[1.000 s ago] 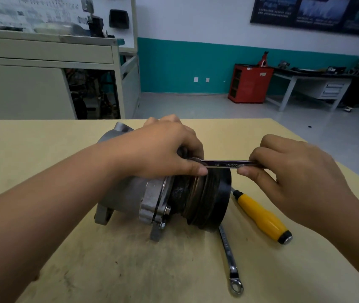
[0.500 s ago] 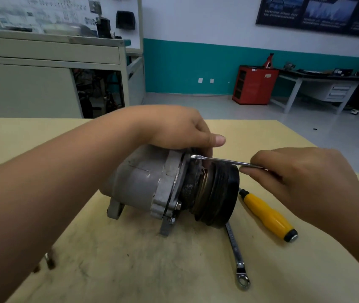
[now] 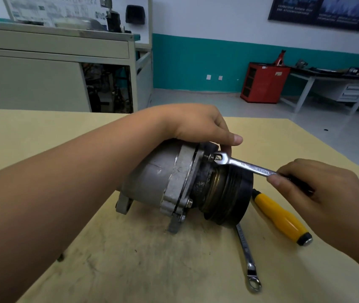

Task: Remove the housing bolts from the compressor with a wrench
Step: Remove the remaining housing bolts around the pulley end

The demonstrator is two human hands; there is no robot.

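Wrench (image 3: 243,165) tail hidden in right hand (image 3: 318,193); left hand (image 3: 198,125) grips compressor (image 3: 156,182) top.

One wide-angle camera, worn on the person's head, looks forward and down from close above the pale yellow flat tabletop (image 3: 32,138), near enough that the left hand (image 3: 198,125) and right hand (image 3: 318,189) fill mid-frame, with the teal-banded workshop wall (image 3: 196,66) beyond.

Red cabinet (image 3: 264,83) against teal-and-white wall (image 3: 196,60), on grey floor (image 3: 213,104). Grey workbench (image 3: 327,78) just right of it, dark posters (image 3: 327,12) above, beige cupboard (image 3: 43,64) far left.
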